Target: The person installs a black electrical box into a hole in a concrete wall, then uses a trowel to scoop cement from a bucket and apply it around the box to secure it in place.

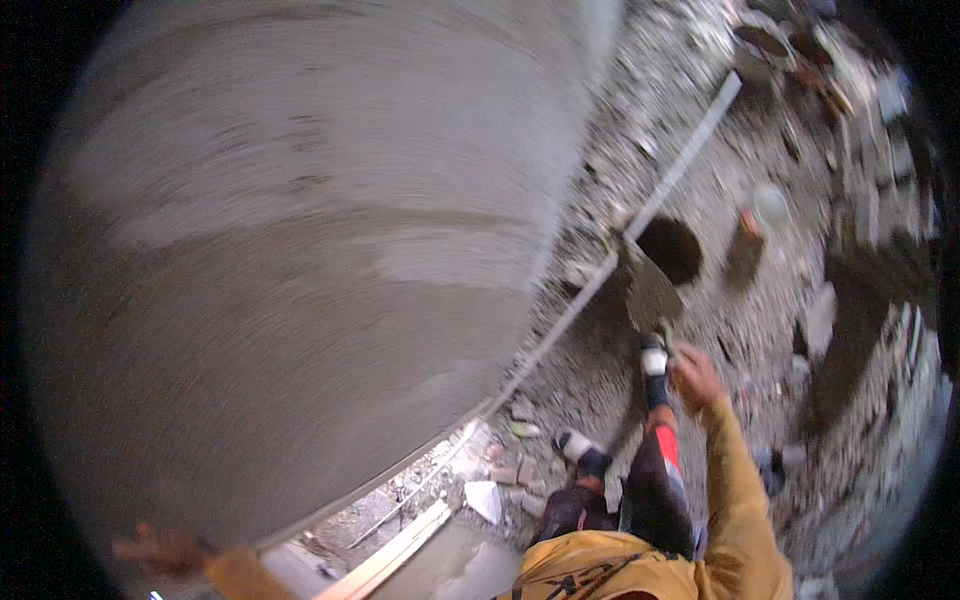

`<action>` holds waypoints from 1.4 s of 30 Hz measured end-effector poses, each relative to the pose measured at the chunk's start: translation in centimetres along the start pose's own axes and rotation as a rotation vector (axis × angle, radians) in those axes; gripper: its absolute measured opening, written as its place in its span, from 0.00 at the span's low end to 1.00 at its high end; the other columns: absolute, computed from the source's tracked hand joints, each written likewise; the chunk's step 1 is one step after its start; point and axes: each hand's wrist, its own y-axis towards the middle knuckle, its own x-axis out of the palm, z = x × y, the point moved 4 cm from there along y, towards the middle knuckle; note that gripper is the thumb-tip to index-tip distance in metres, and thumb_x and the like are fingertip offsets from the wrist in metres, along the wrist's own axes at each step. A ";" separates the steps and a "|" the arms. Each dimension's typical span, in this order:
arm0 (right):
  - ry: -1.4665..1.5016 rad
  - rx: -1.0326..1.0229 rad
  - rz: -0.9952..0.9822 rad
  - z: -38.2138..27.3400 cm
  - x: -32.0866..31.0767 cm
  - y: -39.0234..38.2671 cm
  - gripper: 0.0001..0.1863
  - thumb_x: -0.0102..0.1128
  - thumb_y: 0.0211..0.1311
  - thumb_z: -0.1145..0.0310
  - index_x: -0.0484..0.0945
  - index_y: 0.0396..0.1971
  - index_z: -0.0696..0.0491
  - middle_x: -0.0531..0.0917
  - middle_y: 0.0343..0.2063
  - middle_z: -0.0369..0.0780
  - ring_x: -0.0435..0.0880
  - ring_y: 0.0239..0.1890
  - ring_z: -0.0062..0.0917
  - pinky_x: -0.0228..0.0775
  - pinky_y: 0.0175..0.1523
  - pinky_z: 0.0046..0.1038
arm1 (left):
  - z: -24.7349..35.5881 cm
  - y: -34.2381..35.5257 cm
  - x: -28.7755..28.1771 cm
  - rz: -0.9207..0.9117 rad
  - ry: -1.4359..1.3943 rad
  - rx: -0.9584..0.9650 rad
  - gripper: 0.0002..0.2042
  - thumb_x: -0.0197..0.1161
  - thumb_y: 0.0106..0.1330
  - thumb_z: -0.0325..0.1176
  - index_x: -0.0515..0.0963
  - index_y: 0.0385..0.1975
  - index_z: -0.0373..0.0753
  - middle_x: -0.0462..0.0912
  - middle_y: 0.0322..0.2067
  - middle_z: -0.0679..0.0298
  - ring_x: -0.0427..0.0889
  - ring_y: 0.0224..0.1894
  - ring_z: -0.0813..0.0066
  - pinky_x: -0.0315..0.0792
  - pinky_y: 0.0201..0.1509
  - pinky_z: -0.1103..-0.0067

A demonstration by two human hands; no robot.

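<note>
My right hand is closed round the handle of a pointing-shaped trowel. The trowel's grey blade points away from me, over the near side of a dark round bucket. To the far lower left, my left hand is stretched out beside a large grey plastered wall, fingers extended and blurred. Whether it touches the wall I cannot tell. The wall's surface looks damp, with lighter and darker patches and sweeping marks.
A long pale straight bar slants along the wall's foot, past the bucket. Rubble covers the ground. Light wooden boards lie at lower left, near a white piece. My feet stand among broken bricks.
</note>
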 end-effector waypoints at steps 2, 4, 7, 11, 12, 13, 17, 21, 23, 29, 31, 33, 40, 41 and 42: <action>0.183 -0.208 0.056 -3.6 4.1 -2.9 0.18 0.57 0.58 0.61 0.77 0.43 0.58 0.81 0.30 0.39 0.78 0.32 0.24 0.70 0.39 0.30 | -1.5 2.6 -1.5 0.074 0.013 -0.101 0.32 0.51 0.69 0.50 0.53 0.68 0.40 0.67 0.62 0.53 0.65 0.64 0.57 0.57 0.67 0.62; 0.548 -0.203 0.008 -8.8 8.3 -6.1 0.18 0.57 0.62 0.61 0.75 0.48 0.55 0.76 0.22 0.34 0.74 0.18 0.20 0.67 0.21 0.24 | -2.2 7.1 -2.4 0.142 -0.107 -0.145 0.34 0.51 0.68 0.52 0.54 0.68 0.40 0.64 0.64 0.52 0.61 0.67 0.54 0.50 0.69 0.60; 0.900 -0.227 0.026 -19.3 14.9 -11.3 0.23 0.54 0.62 0.55 0.73 0.53 0.54 0.77 0.26 0.34 0.73 0.17 0.18 0.67 0.20 0.22 | -7.4 14.7 -5.2 0.268 -0.301 -0.148 0.35 0.54 0.64 0.59 0.59 0.66 0.45 0.58 0.67 0.52 0.54 0.69 0.50 0.44 0.68 0.50; 1.292 -0.458 -0.062 -31.6 20.3 -15.4 0.23 0.53 0.63 0.57 0.71 0.54 0.53 0.76 0.26 0.34 0.74 0.20 0.18 0.67 0.21 0.21 | -11.7 20.2 -6.4 0.378 -0.307 -0.153 0.35 0.54 0.62 0.60 0.60 0.65 0.47 0.58 0.67 0.54 0.55 0.68 0.48 0.44 0.67 0.46; 1.318 -0.534 -0.018 -34.3 20.6 -17.5 0.24 0.53 0.63 0.57 0.70 0.55 0.53 0.76 0.26 0.34 0.74 0.20 0.18 0.67 0.21 0.21 | -11.8 21.0 -6.1 0.409 -0.332 -0.158 0.35 0.53 0.62 0.60 0.61 0.65 0.47 0.58 0.67 0.55 0.55 0.68 0.48 0.44 0.67 0.46; 1.342 -0.595 -0.021 -37.4 21.2 -18.0 0.25 0.53 0.63 0.56 0.70 0.56 0.53 0.76 0.26 0.34 0.74 0.20 0.18 0.67 0.21 0.21 | -12.1 21.3 -6.0 0.361 -0.283 -0.158 0.34 0.53 0.63 0.60 0.61 0.64 0.45 0.58 0.67 0.55 0.54 0.69 0.49 0.45 0.67 0.45; 1.267 -1.033 0.327 -45.4 22.5 -20.6 0.23 0.55 0.65 0.67 0.67 0.59 0.55 0.78 0.32 0.36 0.74 0.26 0.18 0.70 0.28 0.22 | -11.7 22.6 -5.7 0.238 -0.210 -0.163 0.33 0.53 0.64 0.58 0.63 0.63 0.42 0.57 0.68 0.58 0.52 0.70 0.53 0.46 0.67 0.45; 1.196 -1.096 0.645 -53.3 24.9 -24.0 0.20 0.55 0.65 0.71 0.70 0.56 0.56 0.78 0.36 0.33 0.75 0.31 0.14 0.70 0.33 0.17 | -10.9 22.4 -5.3 0.209 -0.237 -0.188 0.31 0.53 0.64 0.56 0.65 0.62 0.42 0.58 0.68 0.60 0.51 0.71 0.56 0.42 0.68 0.46; 1.189 -1.209 0.621 -56.6 27.7 -25.2 0.17 0.57 0.65 0.70 0.72 0.53 0.56 0.77 0.32 0.32 0.74 0.32 0.13 0.70 0.35 0.17 | -11.0 22.0 -5.1 0.236 -0.274 -0.202 0.31 0.54 0.63 0.55 0.66 0.62 0.42 0.58 0.67 0.60 0.51 0.71 0.57 0.41 0.69 0.46; 0.630 -1.270 0.182 -60.8 39.6 -27.9 0.19 0.56 0.63 0.71 0.70 0.53 0.60 0.78 0.29 0.35 0.72 0.28 0.16 0.68 0.35 0.20 | -10.1 21.9 -5.6 0.225 -0.318 -0.209 0.32 0.56 0.62 0.54 0.65 0.62 0.40 0.58 0.68 0.60 0.50 0.71 0.57 0.40 0.69 0.46; 0.757 -1.220 0.034 -57.9 39.7 -29.2 0.19 0.55 0.65 0.70 0.69 0.53 0.59 0.77 0.28 0.34 0.72 0.28 0.16 0.67 0.34 0.19 | -10.6 22.7 -5.5 0.245 -0.318 -0.222 0.33 0.56 0.62 0.54 0.64 0.62 0.40 0.57 0.68 0.60 0.50 0.71 0.57 0.39 0.69 0.47; 0.820 -1.143 -0.089 -55.8 39.2 -28.8 0.18 0.54 0.66 0.68 0.70 0.53 0.58 0.77 0.28 0.33 0.72 0.27 0.16 0.67 0.33 0.18 | -10.3 22.3 -5.2 0.249 -0.338 -0.216 0.33 0.56 0.62 0.54 0.64 0.62 0.39 0.58 0.68 0.61 0.50 0.71 0.58 0.38 0.70 0.47; 0.691 -0.903 -0.228 -50.1 32.9 -22.0 0.11 0.54 0.67 0.66 0.71 0.45 0.55 0.75 0.25 0.32 0.72 0.24 0.14 0.67 0.26 0.21 | -10.7 22.6 -5.4 0.225 -0.324 -0.224 0.32 0.56 0.62 0.54 0.64 0.62 0.40 0.57 0.68 0.60 0.49 0.71 0.57 0.38 0.70 0.48; 0.629 -0.886 -0.209 -48.6 32.0 -21.3 0.11 0.54 0.67 0.65 0.71 0.44 0.55 0.75 0.25 0.32 0.72 0.24 0.14 0.66 0.26 0.21 | -10.8 22.5 -5.4 0.236 -0.324 -0.223 0.32 0.56 0.62 0.54 0.65 0.62 0.40 0.57 0.68 0.60 0.50 0.71 0.57 0.39 0.70 0.47; 0.566 -0.870 -0.170 -46.9 30.6 -19.9 0.12 0.54 0.67 0.64 0.72 0.43 0.55 0.75 0.25 0.32 0.72 0.25 0.14 0.66 0.26 0.21 | -10.3 22.8 -5.2 0.256 -0.342 -0.222 0.32 0.55 0.62 0.54 0.65 0.62 0.41 0.57 0.68 0.61 0.50 0.71 0.57 0.39 0.70 0.47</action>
